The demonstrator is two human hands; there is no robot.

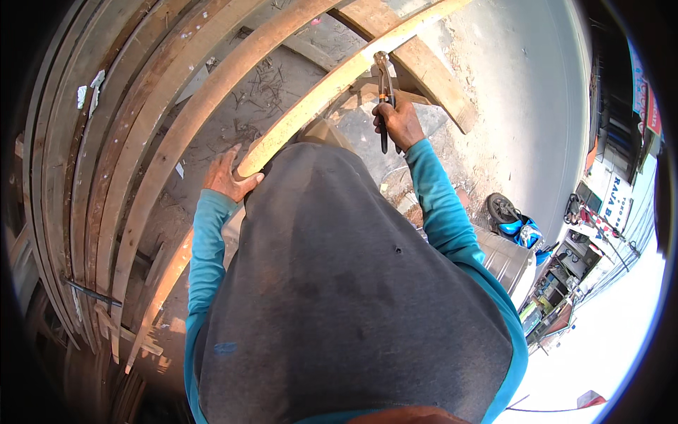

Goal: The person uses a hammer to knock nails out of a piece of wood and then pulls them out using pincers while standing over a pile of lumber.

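A long wooden plank (311, 113) runs slantwise in front of me, from beside my body to the upper edge. My left hand (227, 177) is wrapped round it, with the thumb on its near side. In my right hand (401, 124) is a pair of pincers (385, 95) with dark handles and orange marks. Their jaws point away from me and meet the edge of the plank; whether they grip a nail there is too small to tell. Below the plank, a wide board (434, 85) lies crosswise.
Many long planks (134, 134) lie side by side at the left, with a dark metal bar (93, 292) across them. Small scraps litter the ground (261, 99). A road (544, 106) and a blue motorbike (521, 230) are at the right, near a grey box-like object (503, 258).
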